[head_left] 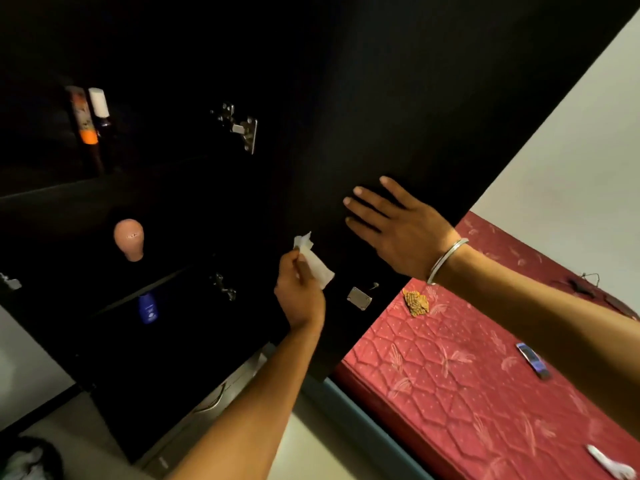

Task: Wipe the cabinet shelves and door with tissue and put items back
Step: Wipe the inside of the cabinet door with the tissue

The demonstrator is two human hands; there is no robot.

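The dark cabinet door stands open and fills the upper middle of the view. My right hand lies flat against its inner face, fingers straight and spread. My left hand pinches a crumpled white tissue close to the door's lower part, just left of a metal latch plate. Inside the dark cabinet, an orange-banded spray can and a white-capped bottle stand on the upper shelf. A pink rounded bottle sits on the middle shelf, and a blue bottle on the lower one.
Metal hinges show on the door's edge. A red quilted mattress lies to the right, carrying a yellow patterned piece, a small dark blue object and a white item. A pale wall rises behind.
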